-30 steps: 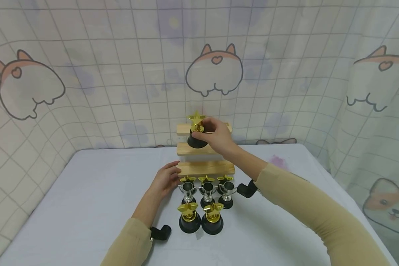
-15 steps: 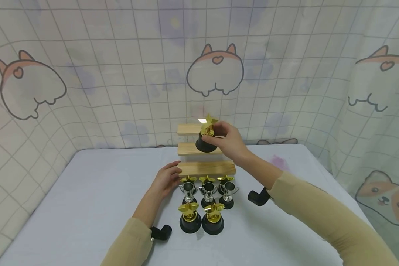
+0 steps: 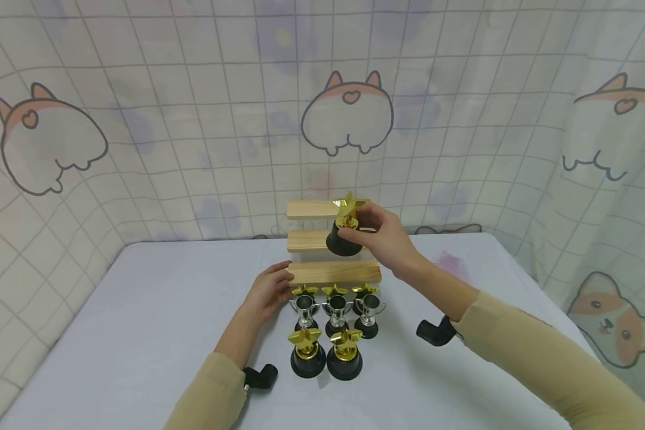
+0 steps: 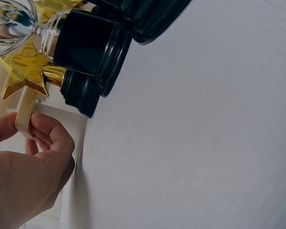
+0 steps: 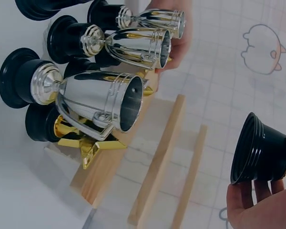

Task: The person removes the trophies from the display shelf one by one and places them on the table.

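My right hand (image 3: 391, 240) holds a gold star trophy (image 3: 344, 239) with a black base, raised in front of the right part of the tiered wooden shelf (image 3: 328, 272). In the right wrist view that trophy's black base (image 5: 260, 151) is apart from the boards, the fingers around it. At the left end of the lowest board (image 4: 25, 112), my left hand (image 4: 31, 176) pinches the wood between thumb and fingers. Several trophies stand on the table before the shelf: silver cups (image 3: 337, 306) in a row, star trophies behind them, and two gold star trophies (image 3: 307, 353) nearest me.
A white-covered table (image 3: 166, 322) carries everything. Behind it hangs a grid-patterned curtain (image 3: 209, 119) with dog drawings. The silver cup (image 5: 93, 95) at the row's right end stands close in front of the lowest board. Black wrist cameras (image 3: 435, 331) jut out from both wrists.
My right hand has moved right and down with the star trophy, away from the top board's middle. The left hand and the standing trophies have stayed in place.
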